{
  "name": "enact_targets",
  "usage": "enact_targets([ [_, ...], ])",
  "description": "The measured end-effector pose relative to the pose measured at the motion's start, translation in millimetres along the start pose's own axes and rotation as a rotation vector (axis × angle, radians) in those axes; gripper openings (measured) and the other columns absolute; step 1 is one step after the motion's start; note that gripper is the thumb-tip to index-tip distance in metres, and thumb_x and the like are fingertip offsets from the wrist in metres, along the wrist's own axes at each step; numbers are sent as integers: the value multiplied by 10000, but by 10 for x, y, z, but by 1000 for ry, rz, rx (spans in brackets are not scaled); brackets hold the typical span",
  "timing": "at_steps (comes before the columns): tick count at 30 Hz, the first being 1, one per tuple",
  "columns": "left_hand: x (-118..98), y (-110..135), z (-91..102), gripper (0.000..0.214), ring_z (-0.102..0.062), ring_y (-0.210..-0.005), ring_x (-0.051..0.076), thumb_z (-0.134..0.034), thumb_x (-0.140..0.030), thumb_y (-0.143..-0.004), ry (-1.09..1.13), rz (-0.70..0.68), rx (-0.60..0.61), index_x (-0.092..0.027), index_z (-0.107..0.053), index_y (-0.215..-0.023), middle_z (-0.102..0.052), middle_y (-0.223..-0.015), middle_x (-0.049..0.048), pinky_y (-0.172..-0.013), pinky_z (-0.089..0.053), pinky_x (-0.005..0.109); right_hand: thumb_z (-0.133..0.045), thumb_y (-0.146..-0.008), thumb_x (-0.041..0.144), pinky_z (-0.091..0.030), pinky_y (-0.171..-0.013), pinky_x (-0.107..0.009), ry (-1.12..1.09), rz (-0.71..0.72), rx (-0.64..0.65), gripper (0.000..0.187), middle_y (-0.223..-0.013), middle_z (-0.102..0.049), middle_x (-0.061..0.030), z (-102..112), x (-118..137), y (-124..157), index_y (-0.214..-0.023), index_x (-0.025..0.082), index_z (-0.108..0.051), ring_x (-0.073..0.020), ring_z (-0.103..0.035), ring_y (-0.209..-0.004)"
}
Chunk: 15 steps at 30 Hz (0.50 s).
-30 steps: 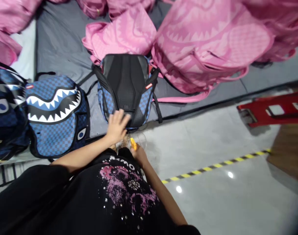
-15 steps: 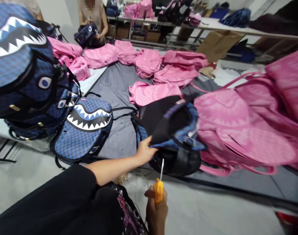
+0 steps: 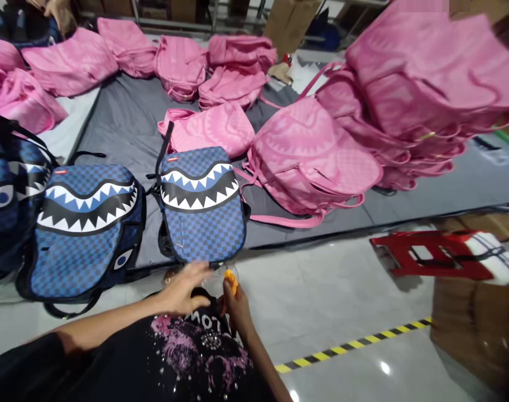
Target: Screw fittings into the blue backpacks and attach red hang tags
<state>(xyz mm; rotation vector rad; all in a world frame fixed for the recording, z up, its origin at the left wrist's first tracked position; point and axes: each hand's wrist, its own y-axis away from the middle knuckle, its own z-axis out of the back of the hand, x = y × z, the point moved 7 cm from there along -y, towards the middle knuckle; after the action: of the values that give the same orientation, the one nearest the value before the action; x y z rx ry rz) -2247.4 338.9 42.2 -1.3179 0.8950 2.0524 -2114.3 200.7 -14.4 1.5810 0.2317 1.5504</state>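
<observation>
A blue checkered backpack point(image 3: 204, 226) with a printed shark mouth lies front side up at the table's near edge. My left hand point(image 3: 183, 290) is just below its bottom edge, fingers stretched and slightly blurred, holding nothing; whether the fingertips touch the bag I cannot tell. My right hand point(image 3: 236, 304) is closed around an orange-handled tool point(image 3: 231, 281), close to the bag's lower right corner. The tool's thin tip is hard to make out here. Just left lies a second blue shark backpack point(image 3: 85, 251), with a dark strap between the two.
Pink backpacks point(image 3: 313, 151) lie right of the blue one, with a tall pink pile behind. Several more pink bags point(image 3: 181, 67) line the table's far side. On the floor at right are a red frame point(image 3: 438, 257), a cardboard box point(image 3: 476, 329) and yellow-black tape point(image 3: 355, 346).
The blue backpack went from tilted up and held open by my left hand to lying flat, shark side up. My left hand has let go. The view has swung right and down.
</observation>
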Motion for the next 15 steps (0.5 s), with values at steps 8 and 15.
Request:
enact_targets([
  [8,-121,-886,387,533,-558,-1309,283,-612,-108,-760,-696,-141,-74,-216,-656,-1279,-640,-1350,105,-1141,-399,460,-445,-795,803,-525,-638,-345,5,2,-62,638,-746,-696,-75,527,-359,444,-916,190,-576,-233,-666,-634],
  [15,-1146,-1240,1422,237,-606,-647,165,-607,-409,-872,-449,-327,-622,-200,-718,-860,-668,-698,1,-652,-443,268,-240,-928,594,-508,-764,-342,313,359,-106,517,-722,-668,-70,502,308,442,-731,250,-572,-237,-636,-726],
])
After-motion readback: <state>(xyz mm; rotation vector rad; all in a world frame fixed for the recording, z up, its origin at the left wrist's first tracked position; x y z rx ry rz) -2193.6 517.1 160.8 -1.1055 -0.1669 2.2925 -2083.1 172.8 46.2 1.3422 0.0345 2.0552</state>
